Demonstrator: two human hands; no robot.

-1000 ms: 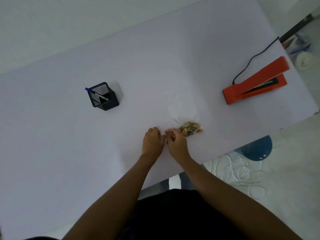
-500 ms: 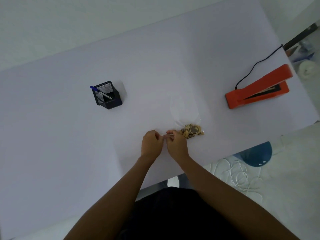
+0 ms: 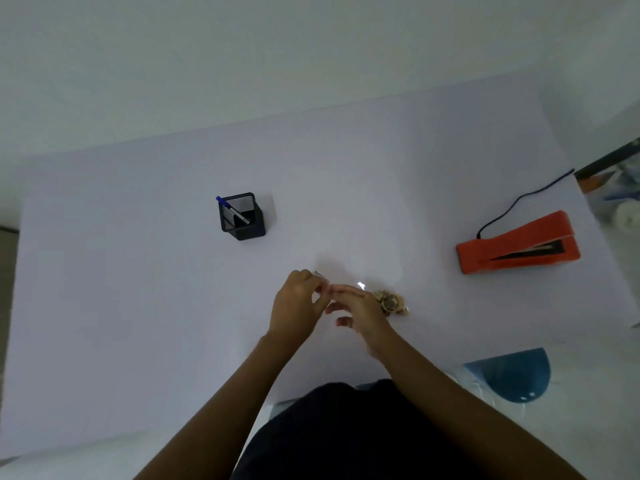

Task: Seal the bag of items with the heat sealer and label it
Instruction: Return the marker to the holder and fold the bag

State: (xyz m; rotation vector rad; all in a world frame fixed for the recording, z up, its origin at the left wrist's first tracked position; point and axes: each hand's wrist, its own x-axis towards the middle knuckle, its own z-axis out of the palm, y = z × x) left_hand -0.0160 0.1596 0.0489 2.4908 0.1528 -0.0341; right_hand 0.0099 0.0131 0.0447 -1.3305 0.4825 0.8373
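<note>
Both hands have been raised slightly off the white worktop (image 3: 138, 306) since a second ago, and the fingers of the right hand (image 3: 360, 313), curled then, are now spread. The left hand (image 3: 298, 306) is closed in a pinch at the fingertips, seemingly on the thin clear film of the bag (image 3: 393, 303), though what lies between the fingers cannot be made out. The right hand's grip is loose and open, with nothing visibly held. The bag's contents, a small brown clump, are seen on the worktop just beside the right hand, near the front edge. The orange heat sealer (image 3: 519, 245), its arm lifted and its black cord trailing away, is set well apart to the right. A black mesh pen holder (image 3: 242, 218) with a blue-capped pen (image 3: 232, 210) stands well apart to the left.

The bag is judged not yet sealed or labelled. If the open mouth is lifted or tilted while held by one hand only, the items could be spilled. If the film is carried to the sealer bunched or wrinkled, a gapped seal could result.
</note>
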